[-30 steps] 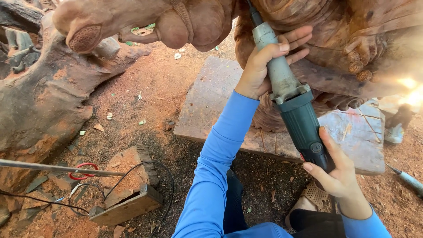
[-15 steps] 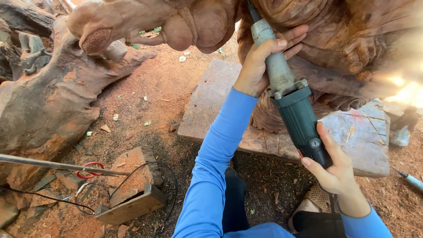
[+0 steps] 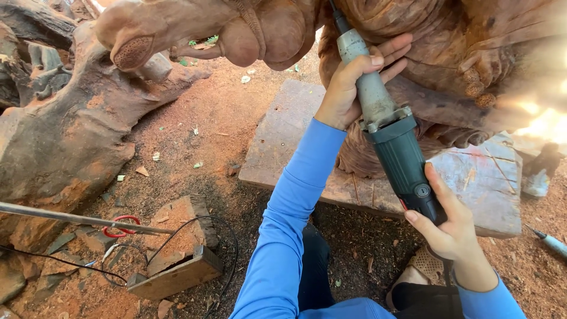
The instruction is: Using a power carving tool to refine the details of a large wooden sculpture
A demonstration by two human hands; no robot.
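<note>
I hold a long green and grey die grinder [image 3: 393, 142] with both hands. My left hand [image 3: 354, 80] wraps the grey metal neck near the front. My right hand [image 3: 449, 227] grips the dark green body at the rear. The tool's tip points up into a large reddish carved wooden sculpture [image 3: 413, 35], where it is hidden against the wood. Both my arms wear blue sleeves.
The sculpture stands on a flat wooden slab [image 3: 472, 177] on ground covered in red sawdust. A big root-like wood piece [image 3: 65, 136] lies at left. A metal rod [image 3: 71, 218], red-handled scissors [image 3: 121, 227], black cables [image 3: 195, 227] and wood blocks [image 3: 177, 272] lie at lower left. A small tool [image 3: 549, 241] lies at right.
The view has shifted slightly, so everything sits a little lower and further right in frame. My hands keep the same grip on the grinder against the carving.
</note>
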